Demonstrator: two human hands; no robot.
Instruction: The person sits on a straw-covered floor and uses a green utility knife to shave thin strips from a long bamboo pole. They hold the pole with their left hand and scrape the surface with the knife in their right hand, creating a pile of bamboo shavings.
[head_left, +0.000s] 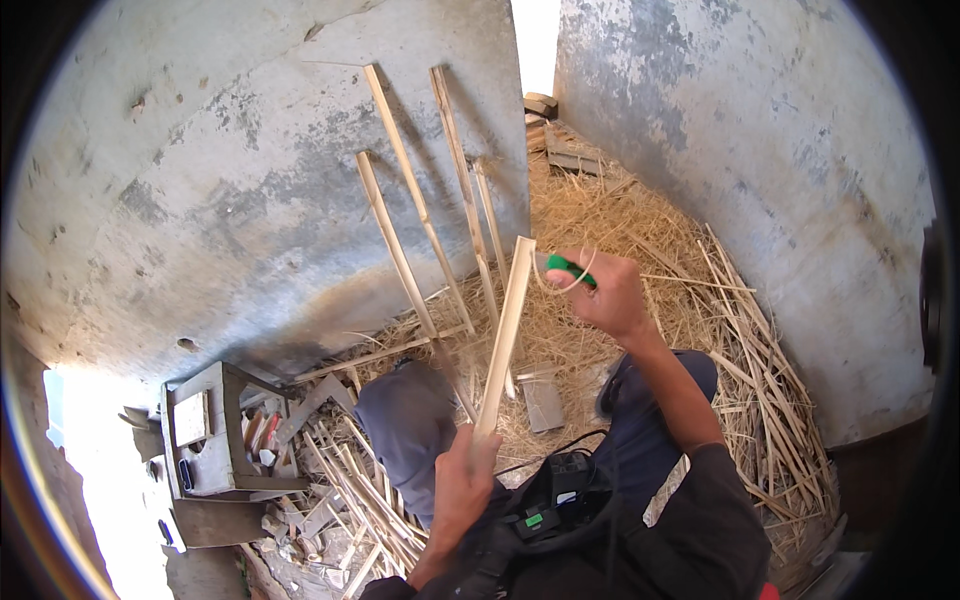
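Left hand (465, 478) closed round the near end of a pale strip (507, 330), which slants up and away from it; right hand (612, 296), forearm (677, 388) stretched forward, wrapped around a green-handled tool (572, 269) beside the strip's far end, a thin shaving (537, 278) looping past that hand

Green handle (562, 264) partly covered, strip (507, 330) unclear at bottom

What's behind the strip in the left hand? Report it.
Behind the held strip, leaning strips and straw-coloured shavings show; whatever the strip and the left hand cover cannot be seen.
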